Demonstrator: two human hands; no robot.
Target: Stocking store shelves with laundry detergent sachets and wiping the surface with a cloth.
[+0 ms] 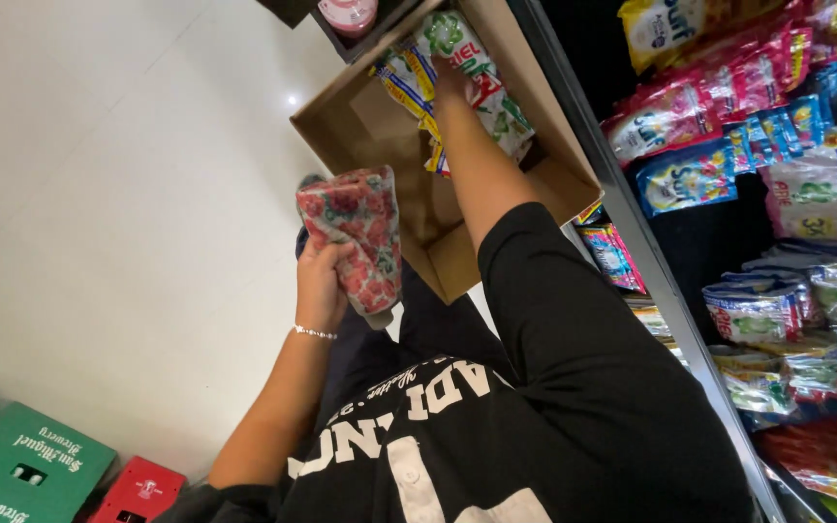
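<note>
My left hand (pixel 320 283), a thin bracelet on its wrist, is closed around a bunched floral cloth (pixel 356 228) in red and green, held above my lap. My right hand (pixel 449 82) reaches into an open cardboard box (pixel 360 131) and grips a bundle of green and white detergent sachets (pixel 467 53). More sachets with yellow and blue edges (pixel 401 82) lie in the box beside that bundle. My fingers are partly hidden behind the packets.
A dark shelf unit (pixel 622 208) at the right holds several rows of coloured sachet packs (pixel 728 155). Green crates (pixel 21 465) and a red crate (pixel 138 492) sit at the lower left on the white floor (pixel 118 165). A pink container (pixel 346 15) shows at the top.
</note>
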